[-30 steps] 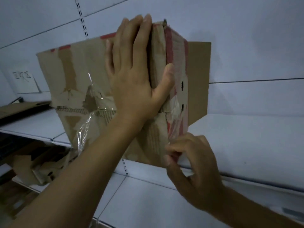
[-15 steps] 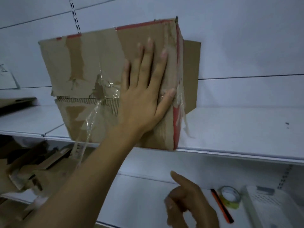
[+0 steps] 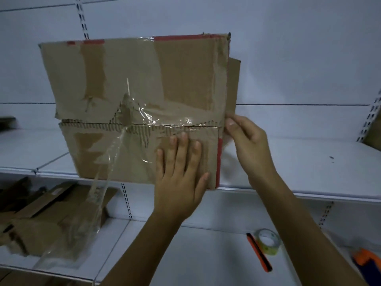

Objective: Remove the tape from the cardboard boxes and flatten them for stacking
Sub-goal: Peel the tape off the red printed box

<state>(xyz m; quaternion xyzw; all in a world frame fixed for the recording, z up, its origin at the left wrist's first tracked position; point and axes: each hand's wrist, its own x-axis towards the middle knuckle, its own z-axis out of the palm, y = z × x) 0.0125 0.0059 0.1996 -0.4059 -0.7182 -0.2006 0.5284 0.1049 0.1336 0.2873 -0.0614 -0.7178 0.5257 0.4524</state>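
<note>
Flattened cardboard scraps (image 3: 51, 219) lie on the lower shelf (image 3: 195, 265) at left. A loose strip of clear tape (image 3: 107, 174) hangs over them from the cardboard box (image 3: 134, 83), which stands on the upper shelf (image 3: 299, 166). The left hand (image 3: 179, 182) presses flat, fingers straight, on its near face. The right hand (image 3: 247, 141) pinches its right edge at the seam. An orange cutter (image 3: 259, 252) and a tape roll (image 3: 268, 241) lie below.

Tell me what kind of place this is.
Probably a shop or stockroom: white shelves on slotted uprights, flattened cardboard piled on the lower shelf, a tape roll and cutter there too.
</note>
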